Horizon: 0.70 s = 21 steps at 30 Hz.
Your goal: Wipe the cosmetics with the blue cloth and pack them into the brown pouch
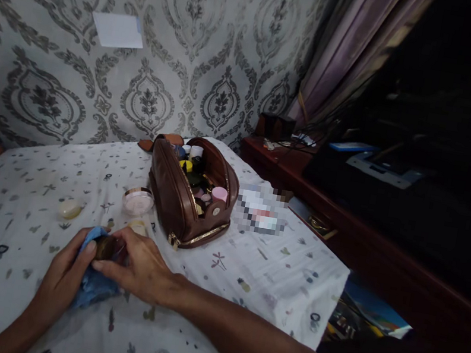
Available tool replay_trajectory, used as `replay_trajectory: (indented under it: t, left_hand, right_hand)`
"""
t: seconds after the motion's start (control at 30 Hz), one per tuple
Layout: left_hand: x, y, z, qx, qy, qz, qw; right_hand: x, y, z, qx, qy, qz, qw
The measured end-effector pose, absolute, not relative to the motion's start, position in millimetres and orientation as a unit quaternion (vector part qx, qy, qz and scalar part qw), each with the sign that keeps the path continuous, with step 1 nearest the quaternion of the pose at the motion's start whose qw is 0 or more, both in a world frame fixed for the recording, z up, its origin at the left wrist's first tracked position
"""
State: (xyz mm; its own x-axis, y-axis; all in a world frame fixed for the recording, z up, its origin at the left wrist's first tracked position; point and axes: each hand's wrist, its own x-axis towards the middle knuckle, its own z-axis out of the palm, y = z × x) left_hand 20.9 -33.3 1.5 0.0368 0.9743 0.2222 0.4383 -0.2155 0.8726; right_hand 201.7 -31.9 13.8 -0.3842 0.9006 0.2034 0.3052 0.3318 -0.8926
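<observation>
With clock directions read from the brown bag, a pale wall (pixel 234 38) with grey ornamental patterning is seen at twelve o'clock. The tabletop (pixel 247 266), on which the bag is stood, is covered by a white printed cloth (pixel 19 225). A large, dark, screen-like panel (pixel 431 143) is found towards two o'clock, and a reddish-brown cabinet (pixel 262 152) is placed at three, alongside the tabletop. A mauve curtain (pixel 348 45) is hung at one o'clock.

The brown bag (pixel 173 196) is left unzipped, and it is filled with small containers, among which white, yellow and pink tops can be made out.

Between seven and eight o'clock, both hands are brought close together above the tabletop. By the left hand (pixel 67 266) a crumpled blue cloth (pixel 93 288) is gripped, with the thumb pressed near the dark round item. By the right hand (pixel 143 266) that dark round item (pixel 104 248) is grasped against the blue cloth; its far side is hidden by fingers.

A white sheet (pixel 118 31) is seen against the wall at eleven o'clock. A round, clear-topped compact (pixel 138 201) is set just beside the bag, between eight and nine o'clock, and farther out in that direction a small pale jar (pixel 70 208) is seen.
</observation>
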Motion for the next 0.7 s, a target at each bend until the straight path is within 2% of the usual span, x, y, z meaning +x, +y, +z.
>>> replay_trajectory:
  t: [0.3,0.7]
  left_hand:
    - [23.3,-30.9,2.6,0.642,0.553,0.424,0.319]
    - [22.3,-33.1,1.2,0.669,0.543,0.423,0.281]
  right_hand:
    - [200.9,-30.5,11.9,-0.404,-0.767,0.352,0.354]
    - [200.1,-32.1,13.6,-0.409,-0.765,0.348,0.355]
